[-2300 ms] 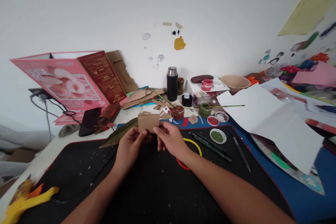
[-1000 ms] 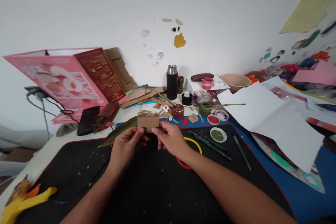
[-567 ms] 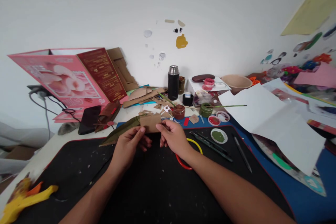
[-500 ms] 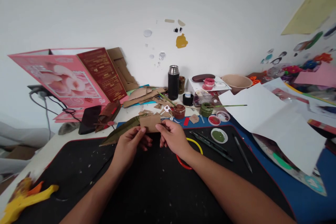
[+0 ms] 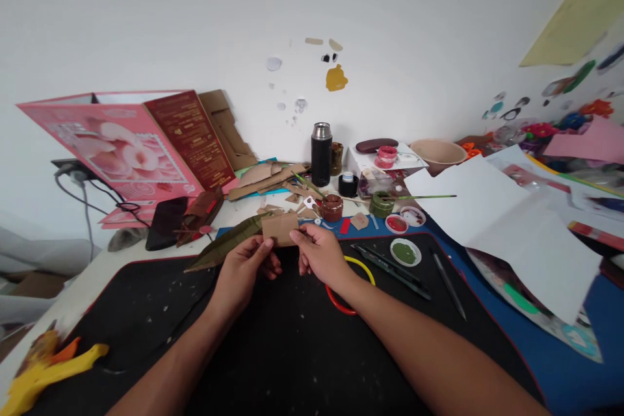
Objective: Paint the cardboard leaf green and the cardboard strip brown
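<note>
The left hand (image 5: 238, 266) pinches the lower left corner of a small piece of brown cardboard (image 5: 279, 231) between thumb and fingers; the right hand (image 5: 322, 250) pinches its right edge. The cardboard is between the hands, near the far edge of a black mat (image 5: 292, 351), its broad face towards the wearer. Gripping opposite sides probably keeps it steady and flat, with most of that face uncovered.

Behind the left hand is a green leaf shape (image 5: 221, 244); whether it touches the cardboard is unclear. A yellow and red ring (image 5: 363, 265) lies partly beneath the right forearm. To the right, a lid (image 5: 405, 251) holds green paint, perhaps serving as a palette. Beyond the mat are a brown jar (image 5: 332, 209) and a green jar (image 5: 381, 206), a brush (image 5: 422, 196) resting across the green one, seemingly to keep its bristles off the surface (image 5: 104, 270). Cardboard scraps (image 5: 268, 185) pile beside a black flask (image 5: 321, 159).
</note>
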Demonstrator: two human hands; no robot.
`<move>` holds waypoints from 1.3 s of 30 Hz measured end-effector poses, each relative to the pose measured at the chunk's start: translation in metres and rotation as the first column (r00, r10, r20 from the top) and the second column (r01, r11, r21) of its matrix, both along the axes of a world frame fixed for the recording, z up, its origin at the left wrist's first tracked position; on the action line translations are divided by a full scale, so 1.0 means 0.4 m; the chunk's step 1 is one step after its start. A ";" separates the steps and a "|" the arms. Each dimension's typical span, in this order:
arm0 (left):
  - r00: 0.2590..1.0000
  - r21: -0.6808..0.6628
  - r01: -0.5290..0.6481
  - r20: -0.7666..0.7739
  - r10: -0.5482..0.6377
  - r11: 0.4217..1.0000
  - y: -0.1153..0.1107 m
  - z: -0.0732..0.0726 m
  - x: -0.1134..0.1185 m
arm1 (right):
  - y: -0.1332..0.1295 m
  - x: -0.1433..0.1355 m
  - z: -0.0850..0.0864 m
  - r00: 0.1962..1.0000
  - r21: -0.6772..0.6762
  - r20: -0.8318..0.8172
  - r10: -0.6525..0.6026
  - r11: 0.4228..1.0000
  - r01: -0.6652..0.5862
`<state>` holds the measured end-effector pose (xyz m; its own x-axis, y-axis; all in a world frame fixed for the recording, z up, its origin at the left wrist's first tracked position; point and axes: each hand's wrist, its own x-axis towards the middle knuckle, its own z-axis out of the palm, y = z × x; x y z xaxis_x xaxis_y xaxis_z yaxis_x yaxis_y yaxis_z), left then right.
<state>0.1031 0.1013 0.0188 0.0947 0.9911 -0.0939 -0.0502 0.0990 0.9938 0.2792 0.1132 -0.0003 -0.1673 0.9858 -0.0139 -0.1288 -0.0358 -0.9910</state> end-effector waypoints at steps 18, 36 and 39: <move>0.984 0.091 -0.053 -0.164 0.067 0.994 -0.016 0.034 0.005 | -0.004 0.000 0.008 1.000 -0.026 -0.018 0.025 0.999 -0.025; 0.991 0.144 -0.121 -0.036 0.127 0.982 -0.003 -0.016 0.010 | -0.007 -0.018 0.004 0.999 -0.032 -0.018 0.036 0.999 -0.037; 0.979 0.184 -0.125 -0.134 0.151 0.975 -0.006 -0.013 0.008 | -0.006 -0.015 0.001 0.999 -0.029 -0.028 0.044 0.999 -0.045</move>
<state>0.1063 0.0989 0.0135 -0.0461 0.9959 0.0782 0.0962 -0.0735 0.9926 0.2731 0.1108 0.0003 -0.2113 0.9767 -0.0373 -0.1537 -0.0709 -0.9856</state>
